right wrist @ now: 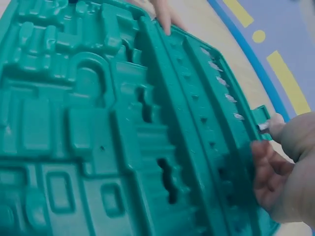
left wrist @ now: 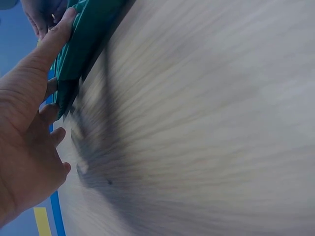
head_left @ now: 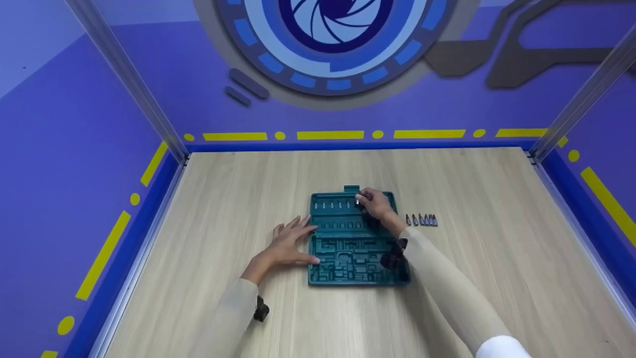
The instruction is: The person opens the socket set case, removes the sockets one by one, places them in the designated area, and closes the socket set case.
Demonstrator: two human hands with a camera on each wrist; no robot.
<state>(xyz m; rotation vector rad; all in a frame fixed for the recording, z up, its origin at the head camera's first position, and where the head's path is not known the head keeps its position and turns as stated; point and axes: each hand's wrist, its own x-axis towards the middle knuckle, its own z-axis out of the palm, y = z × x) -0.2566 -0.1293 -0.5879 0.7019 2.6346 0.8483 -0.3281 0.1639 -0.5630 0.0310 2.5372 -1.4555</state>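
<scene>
Beige-sleeved L hand [head_left: 285,247], fingers spread wide, touches L edge of green case [head_left: 358,283], frame ctr. Seated bits [head_left: 332,205] line its top; R hand [head_left: 376,203], grip narrow, pinches metal bit [right wrist: 264,127] nr case's upper R. Loose bits [head_left: 421,220] I see on table [head_left: 521,248], R of ctr.

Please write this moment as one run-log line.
left hand: touching left edge of open green case | right hand: pinching metal bit at case's far side | loose bits: on table, right of case
</scene>
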